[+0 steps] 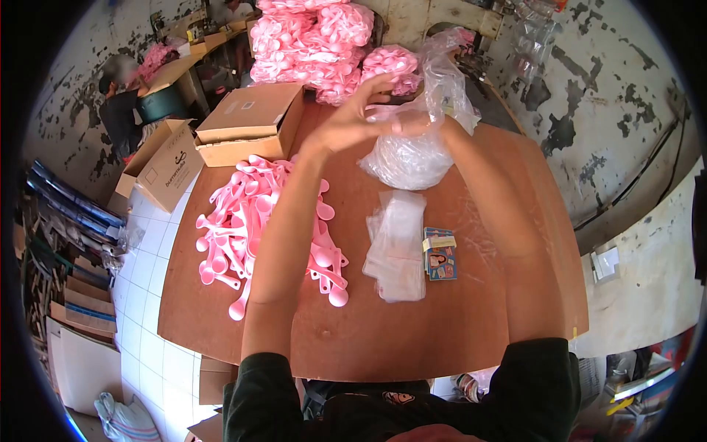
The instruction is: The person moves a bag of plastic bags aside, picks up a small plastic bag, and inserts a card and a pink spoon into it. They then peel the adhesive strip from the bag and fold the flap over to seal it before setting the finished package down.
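A large clear plastic bag [412,158] stands at the far side of the table, filled with crumpled clear plastic. My right hand [418,124] is closed on the gathered upper part of the bag. My left hand [352,121] is beside it, with fingers curved and held apart from the thumb; some film shows near its thumb. A loose heap of pink plastic measuring spoons [250,206] lies to the left, partly hidden behind my left forearm. Nearer me lie a stack of flat clear plastic bags [398,250] and a banded bundle of printed cards [442,261].
Bagged pink spoons [313,44] are piled at the back. A closed cardboard box [250,121] sits at the table's back left, and an open carton [166,166] stands beside the table. Another person [121,110] sits at the far left. The wooden table [339,339] has a curved front edge.
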Demonstrator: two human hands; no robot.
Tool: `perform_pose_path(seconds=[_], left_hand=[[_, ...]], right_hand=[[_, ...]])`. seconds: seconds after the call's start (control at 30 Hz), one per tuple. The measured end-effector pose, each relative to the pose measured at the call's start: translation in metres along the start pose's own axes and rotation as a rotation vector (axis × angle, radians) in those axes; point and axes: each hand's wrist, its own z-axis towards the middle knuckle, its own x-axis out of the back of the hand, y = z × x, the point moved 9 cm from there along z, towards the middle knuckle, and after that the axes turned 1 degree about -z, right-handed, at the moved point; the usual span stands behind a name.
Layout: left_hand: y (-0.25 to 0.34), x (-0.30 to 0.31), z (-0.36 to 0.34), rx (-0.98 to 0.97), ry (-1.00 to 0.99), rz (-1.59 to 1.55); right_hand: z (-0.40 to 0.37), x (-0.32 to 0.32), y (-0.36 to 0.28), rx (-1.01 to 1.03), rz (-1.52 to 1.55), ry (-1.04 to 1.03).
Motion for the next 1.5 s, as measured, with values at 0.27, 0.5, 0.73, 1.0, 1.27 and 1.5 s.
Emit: perform_pose_path(seconds=[0.27, 0.5, 0.73, 1.0, 1.27, 1.5], left_hand=[[-0.063, -0.052, 0.002, -0.071, 0.268, 0.35], [-0.051, -0.059, 0.009, -0.103, 0.291, 0.569], [-0.053, -0.062, 0.012, -0.039, 0.276, 0.586], [-0.057, -0.073, 0.004, 0.018, 0.264, 0.543], [-0.1, -0.07, 0.0, 0.014, 0.312, 0.721], [-0.06, -0.03, 0.002, -0.066, 0.61, 0.438]], right_hand=[[-0.008, 0.008, 0.002, -0.013, 0.022, -0.045], [-0.022, 0.012, -0.006, 0.004, -0.027, -0.134], [-0.053, 0.022, -0.015, -0.042, 0.055, -0.386], [-0.034, 0.031, -0.006, -0.134, 0.249, -0.208], [-0.086, 0.023, -0.083, 0.62, -1.027, -0.261], [-0.189, 0.1, -0.051, 0.523, -0.018, 0.353]])
